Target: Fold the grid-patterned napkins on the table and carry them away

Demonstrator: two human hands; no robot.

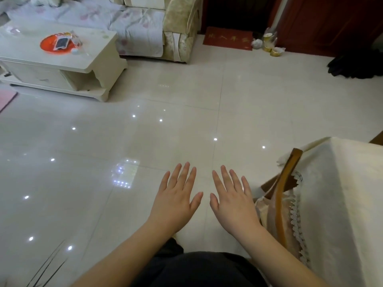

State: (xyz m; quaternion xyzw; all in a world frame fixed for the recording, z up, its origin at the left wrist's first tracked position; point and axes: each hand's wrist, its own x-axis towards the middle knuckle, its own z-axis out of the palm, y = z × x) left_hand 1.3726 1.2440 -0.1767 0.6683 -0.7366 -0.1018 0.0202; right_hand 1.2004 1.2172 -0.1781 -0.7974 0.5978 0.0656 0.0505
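My left hand (177, 196) and my right hand (233, 200) are stretched out in front of me, side by side, backs up, fingers straight and spread, holding nothing. They hover over the glossy tiled floor (145, 141). A table under a cream lace-edged cloth (342, 193) stands at the right, just beyond my right hand. No grid-patterned napkin shows anywhere in view.
A wooden chair (279, 195) is tucked against the cloth-covered table. A white coffee table (93, 50) with an orange plate (57, 43) stands far left, a sofa (145, 23) behind it. A red doormat (228, 38) and several cups lie by the dark door.
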